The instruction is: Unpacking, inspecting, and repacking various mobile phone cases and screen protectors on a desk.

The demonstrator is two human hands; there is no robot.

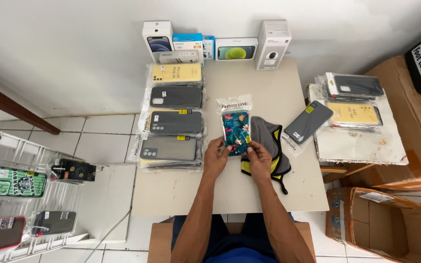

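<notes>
— Hands first: what are they doing?

— Both hands grip one thing, a floral phone case (235,125) in a clear packet. The left hand (216,157) pinches its lower left corner and the right hand (258,158) its lower right edge, fingers closed on the wrapper.

— Where does that case sit?

— Near the middle of the pale surface (181,187), its top end lying flat and its lower end lifted between the fingers. Take it as the landmark.

— What lies beside it?

— Just right of it, partly under the right hand, is a grey and yellow cloth (272,141) with a black strap. Further right, a grey case (309,122) in plastic lies tilted at the surface's edge.

— And to its left?

— A column of bagged case stacks (174,117): yellow on top at the far end, then three dark grey ones (each pile looks several deep).

— Behind it?

— Boxes (215,46) stand in a row against the wall.

— Anything beyond the grey case?

— A smaller side table (361,143), right of the floral case, carries more bagged cases, one black and one yellow
</notes>
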